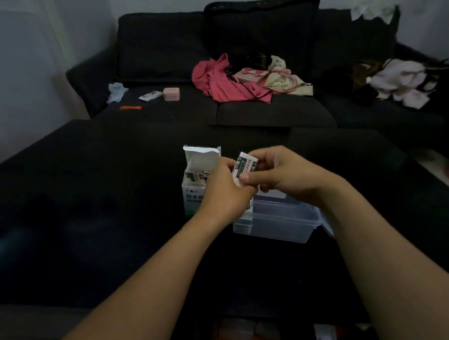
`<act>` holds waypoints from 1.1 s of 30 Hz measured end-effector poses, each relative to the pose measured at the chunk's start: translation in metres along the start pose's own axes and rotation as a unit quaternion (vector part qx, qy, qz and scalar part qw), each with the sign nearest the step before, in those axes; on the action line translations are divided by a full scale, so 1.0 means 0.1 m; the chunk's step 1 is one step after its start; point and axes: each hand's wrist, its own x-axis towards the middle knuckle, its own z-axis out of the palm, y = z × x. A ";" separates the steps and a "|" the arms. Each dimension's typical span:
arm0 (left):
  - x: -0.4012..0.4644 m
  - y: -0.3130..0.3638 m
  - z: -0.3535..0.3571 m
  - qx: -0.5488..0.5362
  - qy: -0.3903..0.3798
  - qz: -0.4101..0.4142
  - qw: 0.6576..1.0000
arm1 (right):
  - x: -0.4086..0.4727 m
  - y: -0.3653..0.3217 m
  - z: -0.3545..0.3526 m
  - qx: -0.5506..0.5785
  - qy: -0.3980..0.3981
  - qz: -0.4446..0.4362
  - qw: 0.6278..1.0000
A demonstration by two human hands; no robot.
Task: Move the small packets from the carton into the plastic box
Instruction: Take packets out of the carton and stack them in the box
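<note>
Both the left hand (223,189) and right hand (283,173) pinch a flat paper packet (244,167) above the clear plastic box (283,220), right of the open cardboard carton (195,178)

Carton (193,191), flap up, stands touching the clear plastic box (283,223) on its left. Both hands crowd above the box's near-left corner. Dark surface (98,188) left of carton open.

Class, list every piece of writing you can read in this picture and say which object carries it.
"防水创": carton front; the rest is hidden by the left hand.
"防水创": packets held by both hands, right hand; smaller print blurred.
Tube on the sofa: unreadable.
</note>
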 end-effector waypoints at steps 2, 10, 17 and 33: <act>-0.01 0.01 0.01 0.030 -0.018 0.006 0.999 | 0.00 0.04 0.00 0.016 -0.001 0.015 1.000; -0.04 0.04 -0.05 0.120 -0.094 0.013 0.988 | 0.02 0.16 -0.17 0.058 0.046 0.062 0.995; -0.06 -0.07 -0.27 0.362 -0.127 0.060 0.922 | 0.11 0.37 -0.32 -0.068 0.061 0.229 0.969; -0.02 -0.15 -0.19 0.392 -0.122 0.073 0.909 | 0.45 0.73 0.00 -0.265 -0.033 0.321 0.909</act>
